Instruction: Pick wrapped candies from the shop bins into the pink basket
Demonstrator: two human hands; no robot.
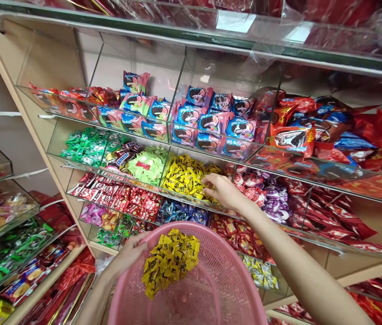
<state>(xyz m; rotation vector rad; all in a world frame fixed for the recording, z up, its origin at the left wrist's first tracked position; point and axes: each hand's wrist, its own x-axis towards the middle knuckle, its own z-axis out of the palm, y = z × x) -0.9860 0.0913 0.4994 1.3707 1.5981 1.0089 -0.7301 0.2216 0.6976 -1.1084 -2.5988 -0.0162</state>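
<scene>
My right hand point(223, 189) reaches into a clear shelf bin of yellow wrapped candies point(184, 175), fingers curled down among them at the bin's right side. Whether it grips any is hidden. My left hand point(130, 253) holds the left rim of a pink plastic basket point(224, 275) below the shelf. A heap of the same yellow candies point(169, 261) lies inside the basket near its far left side.
Clear acrylic bins line the shelves: light green sweets point(146, 164) and dark green sweets point(84, 146) to the left, red packets point(119, 196) below, blue cookie packs point(207, 122) above, purple-and-white candies point(268, 192) to the right. Another rack of bins point(4, 234) stands at left.
</scene>
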